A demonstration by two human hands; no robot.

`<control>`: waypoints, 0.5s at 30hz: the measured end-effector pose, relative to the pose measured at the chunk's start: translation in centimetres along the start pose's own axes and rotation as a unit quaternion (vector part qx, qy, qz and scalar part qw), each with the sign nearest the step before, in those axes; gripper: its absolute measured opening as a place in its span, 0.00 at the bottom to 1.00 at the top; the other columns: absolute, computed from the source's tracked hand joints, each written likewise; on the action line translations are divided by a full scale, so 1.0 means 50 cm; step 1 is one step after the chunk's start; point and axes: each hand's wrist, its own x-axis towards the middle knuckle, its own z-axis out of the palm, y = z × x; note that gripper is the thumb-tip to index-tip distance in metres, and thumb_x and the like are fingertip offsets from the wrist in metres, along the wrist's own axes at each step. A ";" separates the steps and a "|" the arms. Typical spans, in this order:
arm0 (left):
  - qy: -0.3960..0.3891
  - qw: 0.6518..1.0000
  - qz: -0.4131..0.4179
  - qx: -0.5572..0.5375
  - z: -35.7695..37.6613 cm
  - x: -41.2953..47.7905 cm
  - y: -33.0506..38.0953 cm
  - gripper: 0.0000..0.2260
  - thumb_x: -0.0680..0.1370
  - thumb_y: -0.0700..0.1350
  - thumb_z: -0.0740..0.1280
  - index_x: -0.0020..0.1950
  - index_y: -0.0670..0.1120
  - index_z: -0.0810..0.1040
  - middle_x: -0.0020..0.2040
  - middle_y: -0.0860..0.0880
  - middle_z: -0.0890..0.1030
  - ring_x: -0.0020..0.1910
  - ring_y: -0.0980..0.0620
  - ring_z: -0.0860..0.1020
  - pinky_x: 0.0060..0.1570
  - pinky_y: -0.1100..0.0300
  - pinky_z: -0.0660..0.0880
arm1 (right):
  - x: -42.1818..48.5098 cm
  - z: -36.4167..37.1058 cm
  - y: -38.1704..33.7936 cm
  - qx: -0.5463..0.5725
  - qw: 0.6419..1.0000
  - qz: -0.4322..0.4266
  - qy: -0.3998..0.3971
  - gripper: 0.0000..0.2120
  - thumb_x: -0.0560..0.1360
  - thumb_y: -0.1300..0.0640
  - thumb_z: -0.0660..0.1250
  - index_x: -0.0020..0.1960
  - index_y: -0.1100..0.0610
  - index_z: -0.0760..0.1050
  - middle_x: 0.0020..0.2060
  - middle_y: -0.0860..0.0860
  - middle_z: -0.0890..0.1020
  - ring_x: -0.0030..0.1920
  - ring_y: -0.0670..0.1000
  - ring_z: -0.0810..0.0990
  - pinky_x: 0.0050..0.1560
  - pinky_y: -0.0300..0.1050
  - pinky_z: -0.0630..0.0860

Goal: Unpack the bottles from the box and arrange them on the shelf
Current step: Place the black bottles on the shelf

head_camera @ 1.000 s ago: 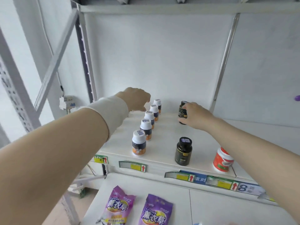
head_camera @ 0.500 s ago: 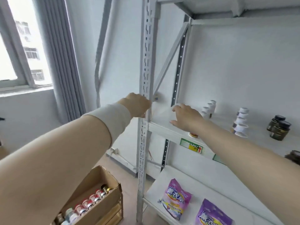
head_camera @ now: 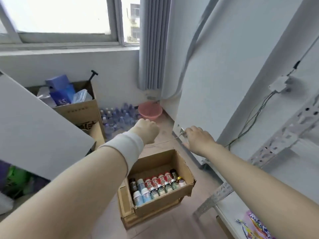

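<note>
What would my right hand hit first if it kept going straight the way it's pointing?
Probably the white wall panel near its bottom edge: your right hand points forward toward it, fingers already about level with it. Depth is hard to judge.

Brown cardboard box [head_camera: 160,163]; bottles [head_camera: 156,187] had red, blue, white caps. Pink basin [head_camera: 149,110], grey curtain [head_camera: 153,42], white wristband [head_camera: 126,147].
</note>
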 end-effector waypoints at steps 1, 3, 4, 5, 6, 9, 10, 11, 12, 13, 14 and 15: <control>-0.015 1.000 -0.006 -0.016 0.038 0.020 -0.006 0.17 0.79 0.48 0.63 0.67 0.45 0.70 0.63 0.45 0.76 0.62 0.45 0.75 0.57 0.53 0.72 | 0.036 0.030 -0.011 -0.010 1.000 -0.012 -0.014 0.24 0.78 0.47 0.58 0.68 0.59 0.63 0.67 0.56 0.69 0.66 0.57 0.68 0.65 0.51 0.65; -0.039 0.998 -0.022 -0.048 0.112 0.061 -0.011 0.17 0.79 0.48 0.64 0.66 0.45 0.72 0.62 0.46 0.77 0.61 0.45 0.76 0.56 0.52 0.74 | 0.107 0.093 -0.026 -0.024 0.998 -0.040 -0.041 0.24 0.78 0.47 0.58 0.69 0.59 0.63 0.67 0.57 0.68 0.68 0.57 0.67 0.66 0.52 0.64; -0.052 0.996 -0.032 -0.061 0.149 0.082 -0.014 0.16 0.78 0.47 0.64 0.65 0.45 0.72 0.61 0.46 0.77 0.60 0.45 0.76 0.56 0.52 0.74 | 0.141 0.125 -0.032 -0.025 0.997 -0.055 -0.053 0.24 0.78 0.47 0.58 0.69 0.59 0.63 0.67 0.56 0.68 0.67 0.57 0.67 0.66 0.52 0.64; -0.070 0.994 -0.039 -0.075 0.188 0.103 -0.016 0.16 0.79 0.46 0.64 0.65 0.45 0.72 0.61 0.46 0.77 0.60 0.45 0.76 0.56 0.53 0.74 | 0.174 0.160 -0.036 -0.023 0.995 -0.068 -0.067 0.24 0.78 0.47 0.58 0.68 0.59 0.63 0.66 0.56 0.69 0.67 0.57 0.67 0.66 0.51 0.65; -0.088 0.991 -0.049 -0.091 0.228 0.122 -0.015 0.15 0.79 0.46 0.63 0.65 0.44 0.72 0.61 0.46 0.77 0.60 0.45 0.76 0.55 0.53 0.74 | 0.205 0.194 -0.038 -0.019 0.993 -0.079 -0.085 0.23 0.78 0.47 0.59 0.68 0.58 0.63 0.66 0.56 0.70 0.66 0.57 0.68 0.65 0.51 0.66; -0.149 0.973 -0.086 -0.153 0.340 0.176 -0.009 0.16 0.79 0.45 0.63 0.66 0.44 0.71 0.62 0.45 0.76 0.61 0.45 0.75 0.56 0.53 0.72 | 0.286 0.301 -0.029 -0.015 0.983 -0.106 -0.150 0.23 0.78 0.48 0.59 0.69 0.58 0.64 0.65 0.55 0.70 0.66 0.56 0.68 0.65 0.51 0.67; -0.169 0.965 -0.098 -0.177 0.377 0.190 -0.003 0.16 0.79 0.45 0.62 0.66 0.44 0.70 0.62 0.44 0.75 0.61 0.44 0.74 0.57 0.53 0.72 | 0.307 0.338 -0.024 -0.016 0.978 -0.111 -0.176 0.23 0.78 0.48 0.59 0.69 0.58 0.63 0.66 0.55 0.70 0.66 0.56 0.68 0.66 0.51 0.67; -0.184 0.956 -0.112 -0.198 0.413 0.201 0.005 0.16 0.79 0.45 0.61 0.66 0.44 0.70 0.63 0.44 0.75 0.62 0.44 0.74 0.57 0.53 0.71 | 0.328 0.376 -0.017 -0.020 0.973 -0.117 -0.196 0.23 0.78 0.48 0.59 0.70 0.57 0.63 0.65 0.55 0.70 0.66 0.56 0.68 0.65 0.51 0.67; -0.201 0.947 -0.123 -0.217 0.450 0.210 0.013 0.15 0.80 0.45 0.60 0.66 0.44 0.70 0.63 0.44 0.75 0.62 0.44 0.73 0.57 0.52 0.71 | 0.348 0.413 -0.010 -0.023 0.969 -0.120 -0.215 0.23 0.78 0.49 0.59 0.69 0.57 0.63 0.65 0.55 0.70 0.66 0.56 0.68 0.65 0.51 0.67; -0.223 0.937 -0.130 -0.236 0.484 0.215 0.023 0.15 0.80 0.44 0.59 0.66 0.44 0.69 0.63 0.43 0.75 0.62 0.44 0.73 0.57 0.52 0.71 | 0.363 0.448 -0.004 -0.022 0.964 -0.119 -0.237 0.22 0.78 0.49 0.58 0.69 0.57 0.63 0.65 0.55 0.70 0.66 0.56 0.68 0.64 0.51 0.67; -0.244 0.925 -0.139 -0.255 0.517 0.217 0.034 0.15 0.80 0.44 0.59 0.66 0.44 0.68 0.63 0.43 0.75 0.62 0.44 0.73 0.57 0.53 0.71 | 0.376 0.484 0.002 -0.021 0.959 -0.117 -0.256 0.22 0.79 0.49 0.58 0.69 0.57 0.63 0.65 0.55 0.70 0.65 0.56 0.68 0.64 0.50 0.67; -0.264 0.915 -0.148 -0.268 0.550 0.220 0.044 0.15 0.80 0.43 0.59 0.67 0.44 0.68 0.63 0.43 0.75 0.61 0.44 0.73 0.57 0.53 0.71 | 0.389 0.518 0.006 -0.019 0.955 -0.118 -0.273 0.22 0.79 0.49 0.58 0.69 0.57 0.63 0.64 0.55 0.70 0.65 0.56 0.69 0.63 0.50 0.68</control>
